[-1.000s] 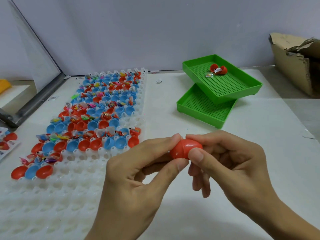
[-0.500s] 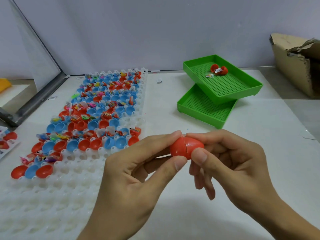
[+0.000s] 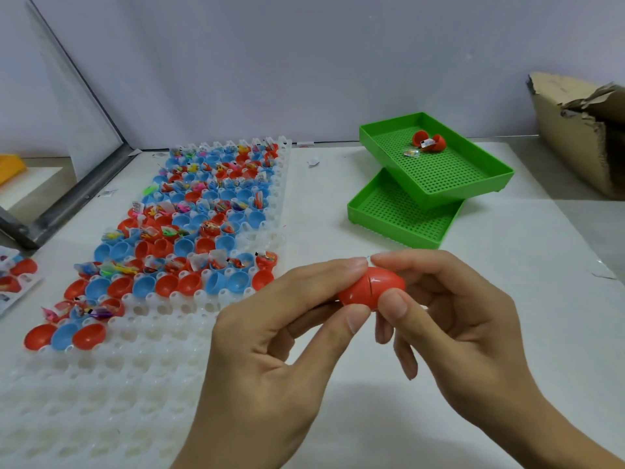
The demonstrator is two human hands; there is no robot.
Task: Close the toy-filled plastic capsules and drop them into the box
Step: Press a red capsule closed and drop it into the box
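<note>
A red plastic capsule is held between both hands above the white table, its two halves joined along a visible seam. My left hand pinches its left half with thumb and forefinger. My right hand pinches the right half the same way. A white holder tray on the left carries several open red and blue capsule halves, many with small toys inside. The cardboard box stands at the far right edge, its opening torn.
Two stacked green perforated trays sit at the back right; the upper one holds an open red capsule with a toy. More red capsule halves lie at the far left edge. A metal frame leans at the back left.
The two capsule halves have been pressed closer together; the capsule and both hands shifted slightly up and to the right.
</note>
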